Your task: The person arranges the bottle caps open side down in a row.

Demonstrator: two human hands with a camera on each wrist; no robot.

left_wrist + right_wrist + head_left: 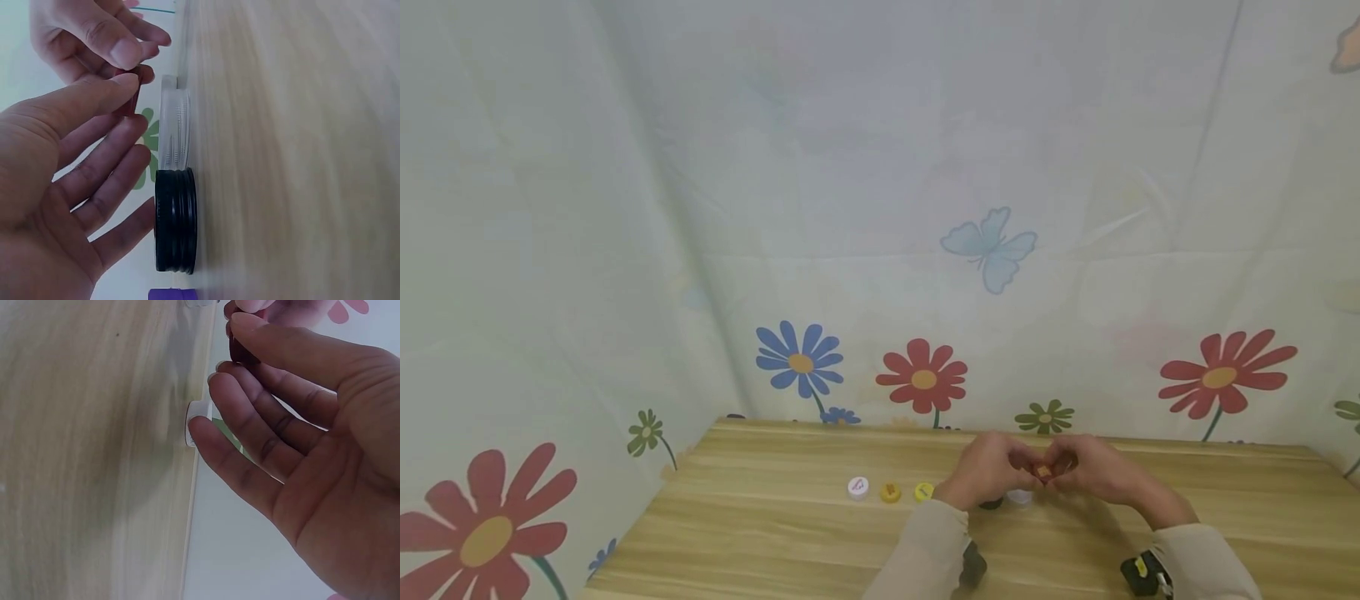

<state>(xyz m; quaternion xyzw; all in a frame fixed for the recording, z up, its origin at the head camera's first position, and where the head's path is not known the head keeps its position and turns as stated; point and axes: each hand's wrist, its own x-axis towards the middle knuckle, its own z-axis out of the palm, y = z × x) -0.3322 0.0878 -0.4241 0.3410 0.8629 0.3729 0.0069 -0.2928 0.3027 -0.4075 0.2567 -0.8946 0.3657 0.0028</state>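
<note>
Above the table, a small red bottle cap (1043,474) with a yellowish mark on its top is held between both hands. My left hand (987,468) pinches one side of it with thumb and fingertips, the other fingers spread loosely in the left wrist view. From the opposite side my right hand (1097,472) pinches the cap (241,352) as well. Below the hands, a clear ridged lid (174,128) and a black lid (175,222) stand side by side on the table; the left little finger is close to the black one.
On the wooden table (760,533), a white cap (858,487), an orange cap (891,492) and a yellow cap (924,492) form a row to the left. Something purple (172,294) shows beside the black lid. A small white piece (199,415) lies near the right fingers. Flowered cloth (850,275) hangs behind.
</note>
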